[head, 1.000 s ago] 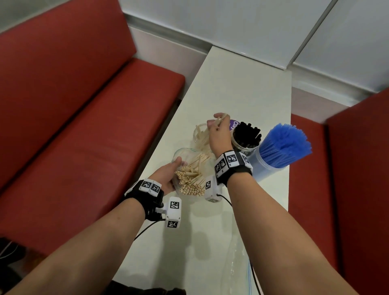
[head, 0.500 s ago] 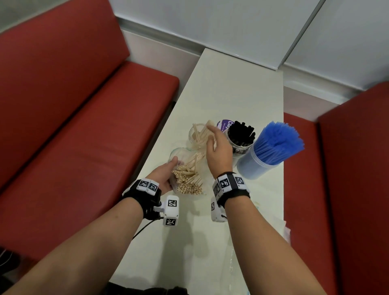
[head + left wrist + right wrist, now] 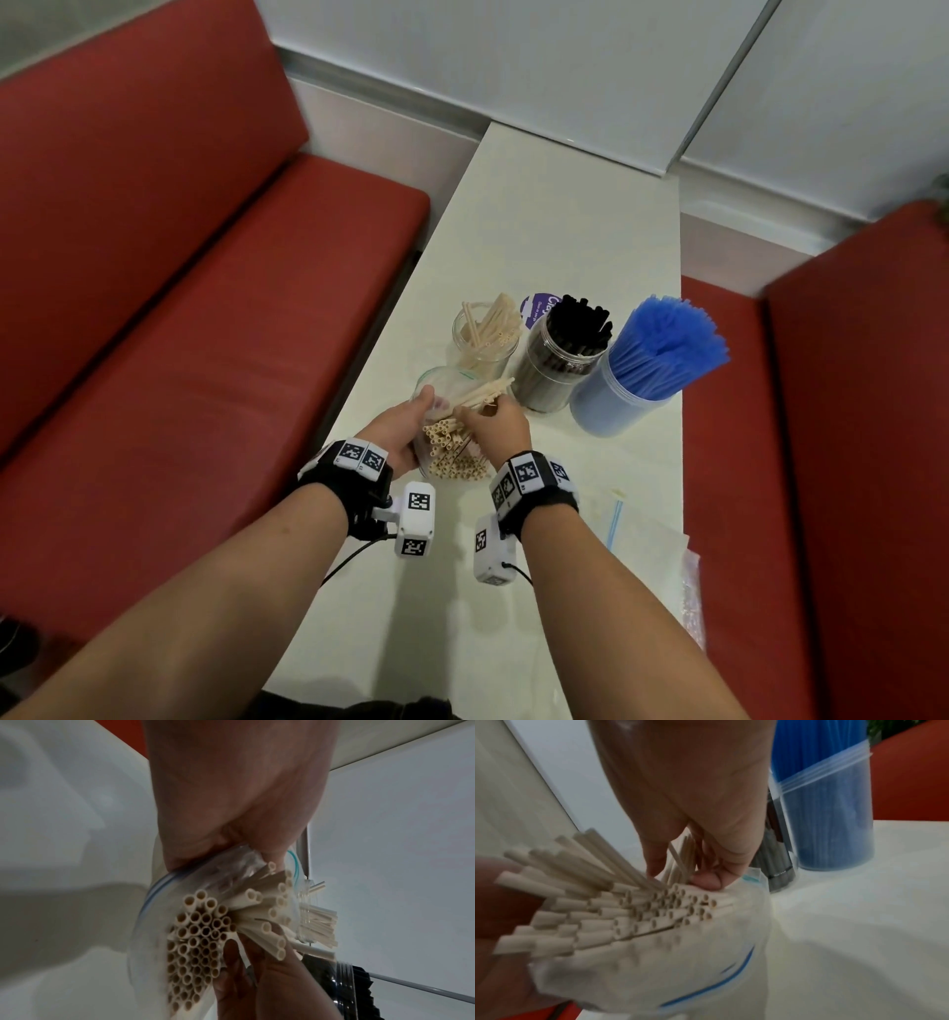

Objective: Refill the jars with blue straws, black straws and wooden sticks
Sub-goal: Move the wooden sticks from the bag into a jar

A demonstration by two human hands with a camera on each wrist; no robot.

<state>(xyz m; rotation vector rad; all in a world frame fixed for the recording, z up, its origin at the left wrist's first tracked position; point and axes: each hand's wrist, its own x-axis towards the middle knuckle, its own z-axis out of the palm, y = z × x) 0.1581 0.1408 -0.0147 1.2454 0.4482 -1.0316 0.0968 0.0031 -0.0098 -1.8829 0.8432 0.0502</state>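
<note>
My left hand [image 3: 411, 429] grips the rim of a clear zip bag [image 3: 436, 383] full of beige wooden sticks [image 3: 454, 452], tilted toward me on the white table [image 3: 565, 231]. My right hand [image 3: 475, 416] reaches into the bag's mouth and pinches a few sticks [image 3: 680, 860] between thumb and fingers. In the left wrist view the stick ends [image 3: 200, 933] fan out of the bag. Behind stand three jars: a clear jar of wooden sticks [image 3: 485, 339], a black straw jar [image 3: 562, 360] and a blue straw jar [image 3: 637, 380].
A purple lid [image 3: 536, 308] lies behind the jars. Flat plastic bags [image 3: 647, 539] lie at the table's right edge. Red benches [image 3: 205, 334] flank the narrow table on both sides, and a white wall closes the far end.
My right hand dropped its sticks into the clear jar, then came back toward me into the bag and took hold of more. The left hand kept holding the bag.
</note>
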